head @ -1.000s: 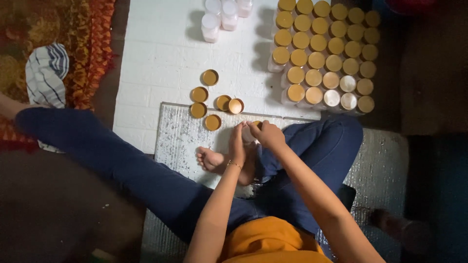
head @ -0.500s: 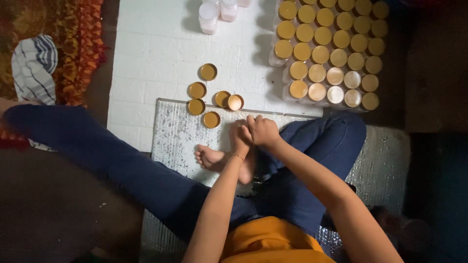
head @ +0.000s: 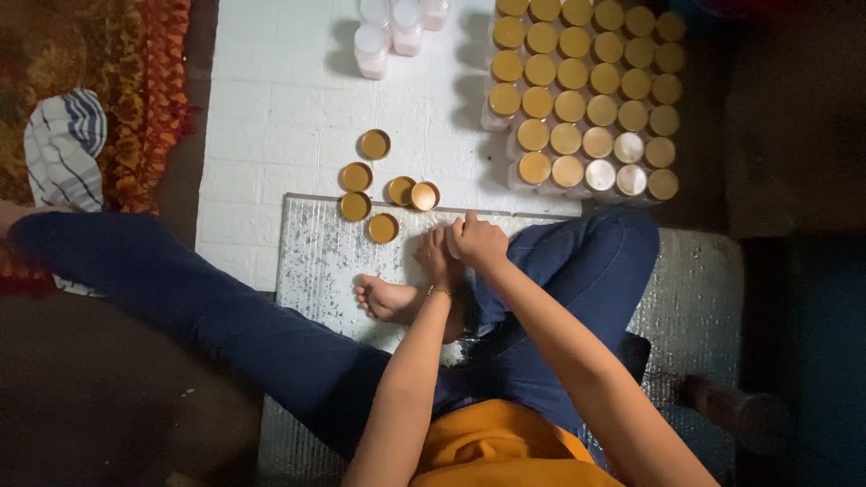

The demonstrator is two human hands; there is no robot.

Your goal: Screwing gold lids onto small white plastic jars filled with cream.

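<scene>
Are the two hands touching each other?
Touching. The head view shows the left hand pressed against the right hand, with no gap between them, just above the bare foot.

Your trousers (head: 225, 307): dark blue.
Your top (head: 505, 446): mustard orange.
Loose lids (head: 374, 144) at your 12 o'clock: gold.
Capped jars (head: 586, 99) at 1 o'clock: gold tops, pale bodies.
Uncapped jars (head: 372, 47): pinkish white.
Mat (head: 329, 257) under you: silver, speckled.
Floor sheet (head: 280, 99): white brick pattern.
Cloth (head: 63, 149) at 10 o'clock: white, dark stripes.
Rug (head: 144, 99): orange-red, patterned.
</scene>
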